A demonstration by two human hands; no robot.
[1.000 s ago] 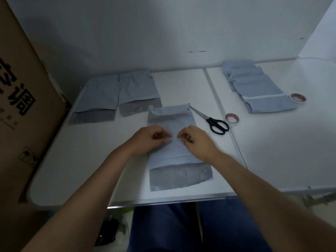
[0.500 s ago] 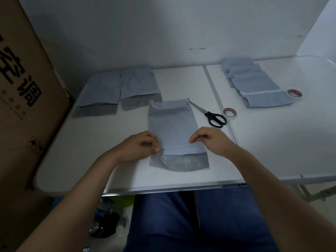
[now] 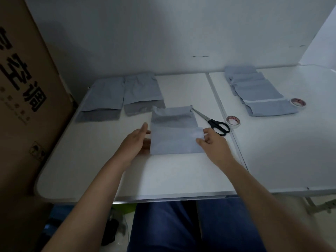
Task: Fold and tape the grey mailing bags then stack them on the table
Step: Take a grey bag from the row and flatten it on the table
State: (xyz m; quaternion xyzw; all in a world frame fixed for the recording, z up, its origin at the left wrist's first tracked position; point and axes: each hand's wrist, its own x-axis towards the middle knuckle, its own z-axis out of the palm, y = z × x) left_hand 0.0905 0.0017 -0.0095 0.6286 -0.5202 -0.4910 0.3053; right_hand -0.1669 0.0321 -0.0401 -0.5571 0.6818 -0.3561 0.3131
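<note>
Fold step: right hand (image 3: 211, 142) grip pinches folded grey bag (image 3: 176, 137); left hand (image 3: 135, 140) flat, fingers straight. Next: tape (image 3: 233, 121), likely.

Your left hand (image 3: 135, 142) is hiding its own fingertips behind the folded bag (image 3: 175, 135). The cardboard box (image 3: 23, 99) is running off the left edge, cutting its print. The tape rolls' (image 3: 233, 121) labels are reading too small.
</note>
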